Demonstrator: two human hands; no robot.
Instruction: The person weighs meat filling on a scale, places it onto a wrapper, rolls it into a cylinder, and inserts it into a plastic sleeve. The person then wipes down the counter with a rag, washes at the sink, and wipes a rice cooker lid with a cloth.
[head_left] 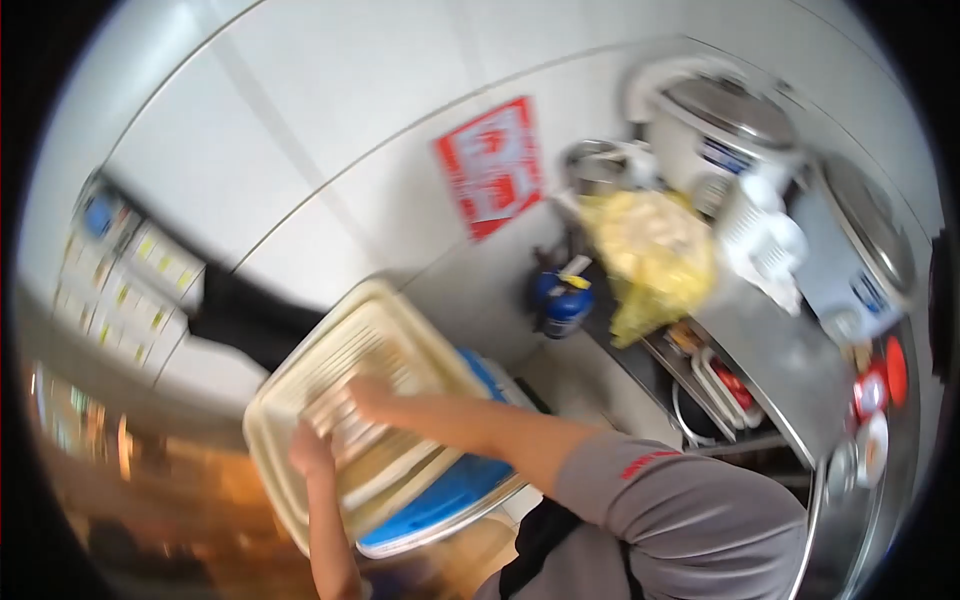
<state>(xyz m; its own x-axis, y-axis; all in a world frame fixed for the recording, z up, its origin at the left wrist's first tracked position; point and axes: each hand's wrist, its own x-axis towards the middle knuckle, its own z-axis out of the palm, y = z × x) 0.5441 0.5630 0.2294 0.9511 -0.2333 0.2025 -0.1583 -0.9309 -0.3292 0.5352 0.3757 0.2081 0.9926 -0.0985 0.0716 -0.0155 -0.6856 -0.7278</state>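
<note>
Both hands work inside a cream plastic basket (262, 425) with slatted walls, at the centre left. Between them is a pale, pinkish-white packet (348, 425), too blurred to name more exactly. My left hand (312, 450) is closed on its near left end. My right hand (370, 398) is closed at its upper right side, the arm reaching across the basket. The fingers are smeared by motion. Under the basket's right side lies a blue lid with a white rim (440, 508).
At the right, a steel counter (775, 345) bears two large cookers (725, 120), a yellow plastic bag (650, 260) and a white plastic basket (755, 230). A blue canister (563, 300) stands by the wall. A red-and-white sign (492, 168) hangs above.
</note>
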